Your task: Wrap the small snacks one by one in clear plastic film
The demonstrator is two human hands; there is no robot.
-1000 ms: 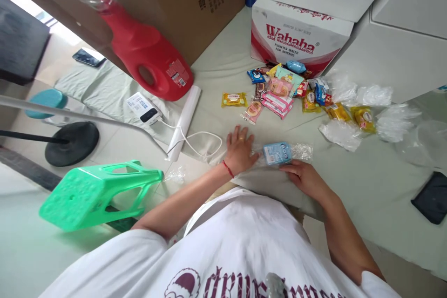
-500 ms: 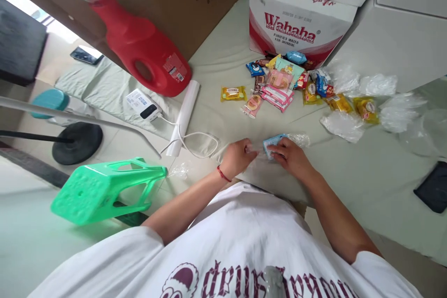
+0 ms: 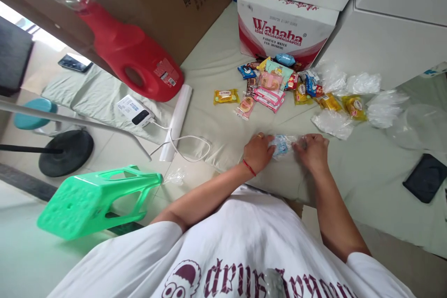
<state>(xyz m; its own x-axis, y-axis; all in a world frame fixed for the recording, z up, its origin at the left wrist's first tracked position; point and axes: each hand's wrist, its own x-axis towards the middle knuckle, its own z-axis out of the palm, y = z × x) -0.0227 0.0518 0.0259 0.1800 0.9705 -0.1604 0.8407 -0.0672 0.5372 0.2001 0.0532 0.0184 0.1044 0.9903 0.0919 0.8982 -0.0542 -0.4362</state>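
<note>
You're looking down on a pale green cloth [image 3: 366,181] spread over the floor. A big brown cardboard box [image 3: 167,4] leans at the back, white cabinet panels [image 3: 401,32] stand to the right. Left, glossy floor tiles [image 3: 21,260] catch bright daylight; a green plastic stool [image 3: 94,198] lies tipped beside a black round stand base [image 3: 64,152].

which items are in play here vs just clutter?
In play: left hand and right hand gripping clear plastic bag with light-blue snack packet; pile of wrapped snacks.
Clutter: red detergent jug, green plastic stool, white power bank.
</note>
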